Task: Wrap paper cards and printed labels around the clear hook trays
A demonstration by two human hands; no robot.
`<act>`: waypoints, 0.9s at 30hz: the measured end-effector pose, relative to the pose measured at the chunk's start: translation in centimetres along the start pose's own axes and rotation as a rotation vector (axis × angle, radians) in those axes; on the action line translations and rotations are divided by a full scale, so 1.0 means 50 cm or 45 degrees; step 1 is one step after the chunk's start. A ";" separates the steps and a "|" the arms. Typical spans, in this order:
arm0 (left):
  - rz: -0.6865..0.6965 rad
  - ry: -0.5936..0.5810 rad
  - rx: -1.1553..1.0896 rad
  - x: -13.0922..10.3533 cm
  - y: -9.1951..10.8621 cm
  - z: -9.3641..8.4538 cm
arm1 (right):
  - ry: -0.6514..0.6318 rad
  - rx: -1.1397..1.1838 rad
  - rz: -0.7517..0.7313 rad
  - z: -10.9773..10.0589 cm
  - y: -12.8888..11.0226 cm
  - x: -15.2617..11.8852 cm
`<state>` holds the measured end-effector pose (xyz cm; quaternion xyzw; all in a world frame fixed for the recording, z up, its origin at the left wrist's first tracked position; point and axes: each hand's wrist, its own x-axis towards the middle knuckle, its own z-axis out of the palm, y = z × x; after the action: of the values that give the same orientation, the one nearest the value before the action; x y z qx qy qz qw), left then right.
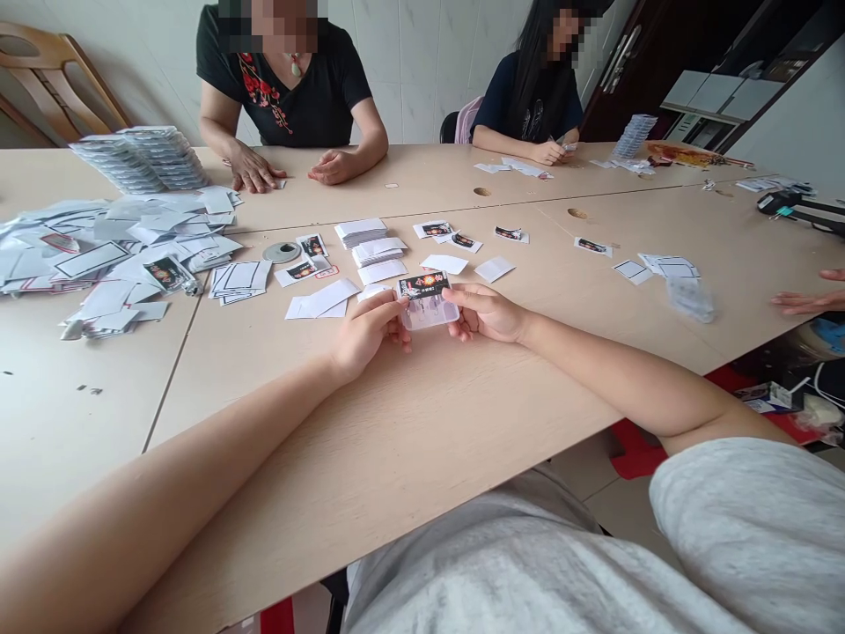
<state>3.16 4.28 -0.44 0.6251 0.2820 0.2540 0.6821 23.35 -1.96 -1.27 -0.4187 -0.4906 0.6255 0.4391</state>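
Note:
Between my two hands is a small, flat, clear plastic case (430,315) with a black label (422,286) along its upper part. Small items show faintly through the plastic, too small to name. My left hand (371,333) pinches the case's left edge, thumb on the front. On the right edge, my right hand (487,312) grips it with the thumb at the label's end. Just beyond the case lie stacked white cards (370,242) and loose white slips (323,301). Several black labels (466,240) lie on white backing farther off.
A large heap of white cards (125,238) covers the table's left, before tall stacks of clear cases (142,160). A grey tape roll (282,253) lies nearby. Two people (283,88) sit opposite; another person's hand (811,295) rests at right, near a clear bag (690,298).

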 end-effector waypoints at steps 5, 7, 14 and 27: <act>0.034 0.014 -0.013 -0.001 0.000 0.001 | -0.023 -0.028 0.007 0.002 -0.004 -0.005; 0.038 0.018 -0.021 -0.001 -0.001 0.002 | -0.050 -0.052 -0.001 0.003 -0.005 -0.007; 0.039 0.022 -0.041 -0.003 -0.003 0.000 | -0.024 -0.071 0.030 0.001 -0.001 -0.006; 0.075 -0.023 0.040 -0.001 -0.007 -0.002 | 0.129 0.154 -0.059 0.011 -0.007 0.000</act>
<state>3.03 4.29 -0.80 0.6459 0.2614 0.2639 0.6669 22.86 -2.07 -0.83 -0.4110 -0.4385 0.6217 0.5023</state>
